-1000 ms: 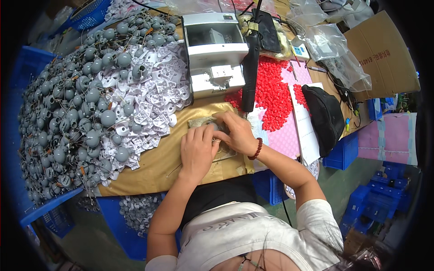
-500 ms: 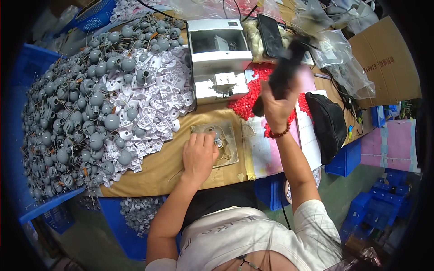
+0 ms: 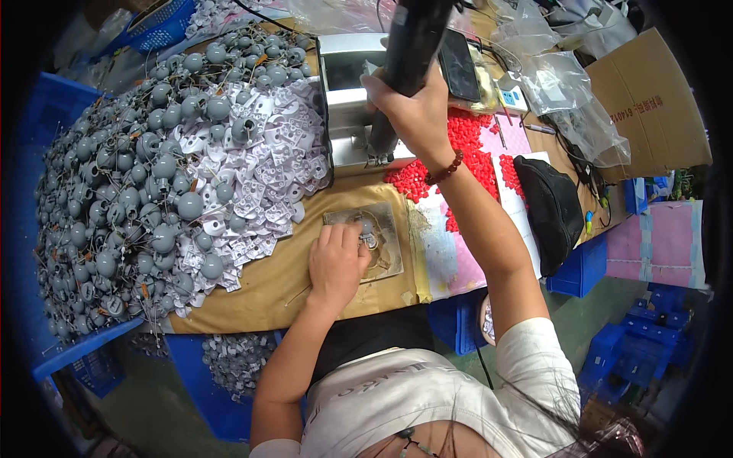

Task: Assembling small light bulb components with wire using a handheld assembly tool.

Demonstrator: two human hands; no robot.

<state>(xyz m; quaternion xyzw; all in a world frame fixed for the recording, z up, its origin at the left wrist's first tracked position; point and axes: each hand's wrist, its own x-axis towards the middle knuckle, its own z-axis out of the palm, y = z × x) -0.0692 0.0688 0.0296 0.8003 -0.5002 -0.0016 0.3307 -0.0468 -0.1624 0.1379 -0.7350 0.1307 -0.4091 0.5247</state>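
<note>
My right hand [image 3: 411, 111] grips a black electric screwdriver [image 3: 408, 46] upright, its tip down at the front of a white box-shaped machine [image 3: 343, 99]. A dark bead bracelet sits on that wrist. My left hand [image 3: 336, 263] lies on the brown-covered bench, fingers pressing a small grey part [image 3: 366, 233] onto a clear square plate [image 3: 382, 240].
A big heap of grey ball-shaped parts [image 3: 122, 191] and white flat plastic pieces [image 3: 259, 175] fills the left of the bench. Red caps [image 3: 458, 153] lie on pink foam to the right, beside a black pouch [image 3: 553, 202]. Behind are plastic bags and a cardboard box [image 3: 649, 99]. Blue crates [image 3: 580, 263] stand below.
My right hand left the plate, took the hanging screwdriver and swung it left, over to the white machine. My left hand stayed on the part.
</note>
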